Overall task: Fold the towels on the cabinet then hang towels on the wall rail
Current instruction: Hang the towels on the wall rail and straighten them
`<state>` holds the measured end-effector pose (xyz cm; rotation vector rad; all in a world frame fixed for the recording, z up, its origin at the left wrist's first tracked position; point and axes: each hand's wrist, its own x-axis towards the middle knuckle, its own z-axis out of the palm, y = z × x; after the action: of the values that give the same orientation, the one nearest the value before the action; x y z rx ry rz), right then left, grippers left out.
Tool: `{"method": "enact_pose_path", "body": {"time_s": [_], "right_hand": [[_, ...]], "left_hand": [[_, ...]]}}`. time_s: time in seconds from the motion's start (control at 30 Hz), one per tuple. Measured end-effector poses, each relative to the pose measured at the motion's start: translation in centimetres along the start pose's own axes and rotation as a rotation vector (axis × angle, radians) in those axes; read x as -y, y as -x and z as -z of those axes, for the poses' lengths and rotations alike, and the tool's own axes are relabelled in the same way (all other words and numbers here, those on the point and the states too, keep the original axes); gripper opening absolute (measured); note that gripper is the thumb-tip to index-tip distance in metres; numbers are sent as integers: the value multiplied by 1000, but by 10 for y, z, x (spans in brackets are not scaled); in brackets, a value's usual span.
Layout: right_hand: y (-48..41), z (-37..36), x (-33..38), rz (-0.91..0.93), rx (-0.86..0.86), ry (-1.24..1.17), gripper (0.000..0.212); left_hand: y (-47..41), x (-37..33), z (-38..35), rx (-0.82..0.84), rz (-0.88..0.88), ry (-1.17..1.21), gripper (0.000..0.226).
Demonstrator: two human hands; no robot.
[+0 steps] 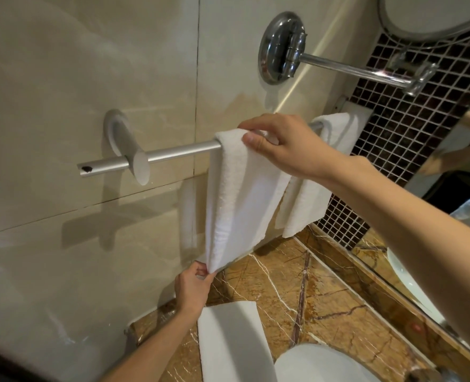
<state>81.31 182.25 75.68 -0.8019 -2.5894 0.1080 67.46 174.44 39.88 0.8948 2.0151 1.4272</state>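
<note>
Folded towel (234, 343) lies flat on the counter (325, 293) at 6 o'clock, not yet hung. Draped towel (242, 199) hangs over the rail (178, 153), centre frame, with a third towel (311, 199) at its 3 o'clock. Right hand (280, 146) grips the fold on the rail, thumb in front; fingers behind probably curled over, partly hidden. Left hand (194, 288) pinches the bottom corner, 7 o'clock. Terry cloth looks light, limp, not slippery; hold it by corners or the fold.

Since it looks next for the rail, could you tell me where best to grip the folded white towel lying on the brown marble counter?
Probably its far short edge, pinched from above: the folded white towel lies flat on the brown marble counter, and that edge is free and nearest the left hand.
</note>
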Motion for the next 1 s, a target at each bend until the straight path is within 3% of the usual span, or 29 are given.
{"method": "enact_pose_path", "body": {"time_s": [1.0], "right_hand": [[3,11,-54,-59,-14,-7,37]], "left_hand": [[-13,-22,-52,72,-42,5,27]]}}
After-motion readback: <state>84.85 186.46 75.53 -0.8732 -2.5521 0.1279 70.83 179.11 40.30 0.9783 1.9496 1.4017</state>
